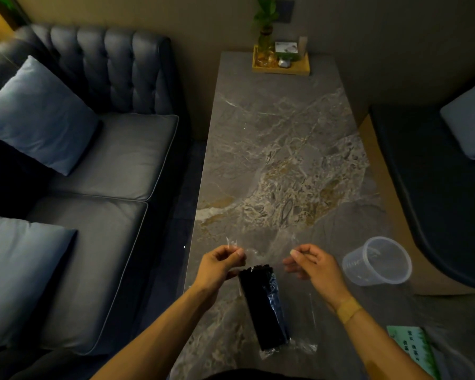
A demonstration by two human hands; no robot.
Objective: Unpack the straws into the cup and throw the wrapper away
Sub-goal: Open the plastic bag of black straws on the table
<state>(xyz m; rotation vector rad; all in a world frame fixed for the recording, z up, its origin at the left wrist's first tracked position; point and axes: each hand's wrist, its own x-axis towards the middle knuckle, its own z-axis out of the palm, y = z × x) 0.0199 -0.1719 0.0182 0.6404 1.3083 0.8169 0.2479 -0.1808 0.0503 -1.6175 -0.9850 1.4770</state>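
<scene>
A bundle of black straws [263,305] lies in a clear plastic wrapper [291,348] on the marble table, near its front edge. The wrapper's far end is pulled apart, and the straw tips show there. My left hand [220,267] pinches the left flap of that end. My right hand [313,266] pinches the right flap. A clear plastic cup [379,261] lies tilted on the table to the right of my right hand, its mouth facing me.
The grey marble table [280,160] runs away from me. A wooden tray [281,67] with a plant and small items sits at its far end. A green card [412,349] lies at the front right. A dark sofa [99,160] with cushions stands left, another seat right.
</scene>
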